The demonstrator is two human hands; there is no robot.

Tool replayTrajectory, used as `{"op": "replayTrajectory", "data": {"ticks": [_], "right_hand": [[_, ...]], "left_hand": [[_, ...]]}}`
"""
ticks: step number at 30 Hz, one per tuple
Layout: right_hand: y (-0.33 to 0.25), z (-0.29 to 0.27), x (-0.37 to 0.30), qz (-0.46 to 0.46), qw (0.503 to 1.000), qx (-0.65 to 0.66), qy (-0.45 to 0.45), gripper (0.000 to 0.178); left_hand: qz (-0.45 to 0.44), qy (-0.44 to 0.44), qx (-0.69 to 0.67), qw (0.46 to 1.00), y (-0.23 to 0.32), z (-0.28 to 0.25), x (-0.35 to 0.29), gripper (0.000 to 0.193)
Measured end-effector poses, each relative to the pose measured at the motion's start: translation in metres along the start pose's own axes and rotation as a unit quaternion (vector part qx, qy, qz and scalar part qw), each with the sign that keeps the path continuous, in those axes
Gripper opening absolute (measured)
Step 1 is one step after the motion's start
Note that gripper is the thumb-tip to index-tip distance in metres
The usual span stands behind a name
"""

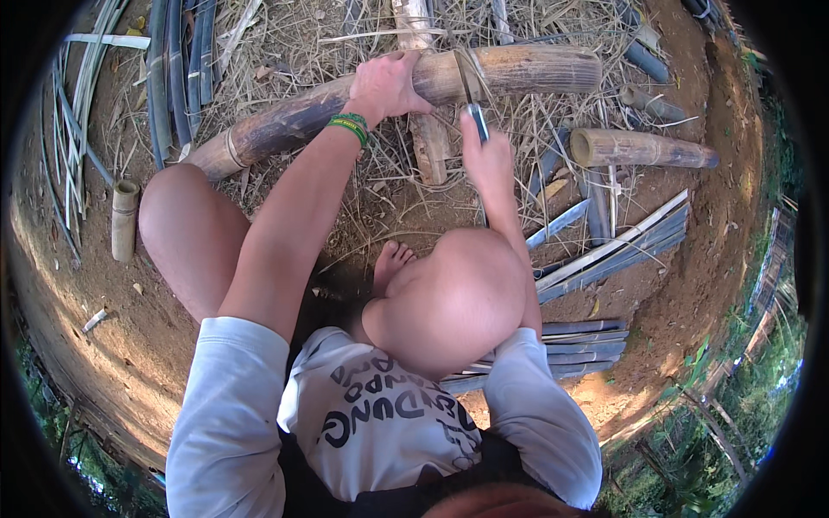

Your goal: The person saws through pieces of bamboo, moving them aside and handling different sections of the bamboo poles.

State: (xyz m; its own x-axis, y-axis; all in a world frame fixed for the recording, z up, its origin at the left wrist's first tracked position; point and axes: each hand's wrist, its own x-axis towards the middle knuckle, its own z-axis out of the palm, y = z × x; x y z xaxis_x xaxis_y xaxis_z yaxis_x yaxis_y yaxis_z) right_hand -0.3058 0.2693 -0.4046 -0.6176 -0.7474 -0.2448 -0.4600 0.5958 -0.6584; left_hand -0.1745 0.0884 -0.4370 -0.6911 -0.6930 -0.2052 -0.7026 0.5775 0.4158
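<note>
A thick bamboo pole (544,69) lies crosswise in front of me, its left part dark and mottled. My left hand (386,85), with a green and yellow band at the wrist, presses on the pole and curls its fingers over the far side. In my right hand (487,160) is the handle of a hand saw (468,78), gripped from the near side. The saw's thin blade stands across the pole, to the right of my left hand. Whether its teeth have entered the bamboo I cannot tell. A wooden piece (429,148) runs beneath the pole.
Split dark bamboo strips (158,82) lie at the far left, with more strips (617,242) to the right. A short bamboo section (643,148) lies at right, another (124,220) beside my left knee. Dry shavings (285,43) cover the brown soil around the pole.
</note>
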Motion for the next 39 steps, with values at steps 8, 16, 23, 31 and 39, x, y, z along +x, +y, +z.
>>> {"op": "replayTrajectory", "data": {"ticks": [8, 16, 23, 31, 39], "right_hand": [[0.025, -0.020, -0.067, 0.042, 0.998, -0.042, -0.023, 0.057], [0.097, -0.006, -0.101, 0.087, 0.994, 0.059, -0.016, 0.056], [0.021, 0.006, -0.004, 0.010, 0.999, -0.025, 0.024, 0.053], [0.082, -0.022, -0.125, 0.015, 0.999, 0.025, -0.027, 0.049], [0.017, 0.005, 0.008, -0.008, 1.000, -0.011, 0.003, 0.059]], "left_hand": [[-0.011, 0.012, -0.002, 1.000, -0.004, -0.002, -0.004, 0.093], [0.000, -0.014, 0.009, 1.000, -0.006, -0.008, 0.007, 0.098], [0.009, -0.029, 0.013, 0.999, 0.001, -0.010, 0.015, 0.101], [-0.004, -0.021, 0.000, 1.000, -0.009, -0.010, 0.009, 0.102], [0.014, -0.015, 0.011, 1.000, -0.008, -0.003, 0.016, 0.103]]}}
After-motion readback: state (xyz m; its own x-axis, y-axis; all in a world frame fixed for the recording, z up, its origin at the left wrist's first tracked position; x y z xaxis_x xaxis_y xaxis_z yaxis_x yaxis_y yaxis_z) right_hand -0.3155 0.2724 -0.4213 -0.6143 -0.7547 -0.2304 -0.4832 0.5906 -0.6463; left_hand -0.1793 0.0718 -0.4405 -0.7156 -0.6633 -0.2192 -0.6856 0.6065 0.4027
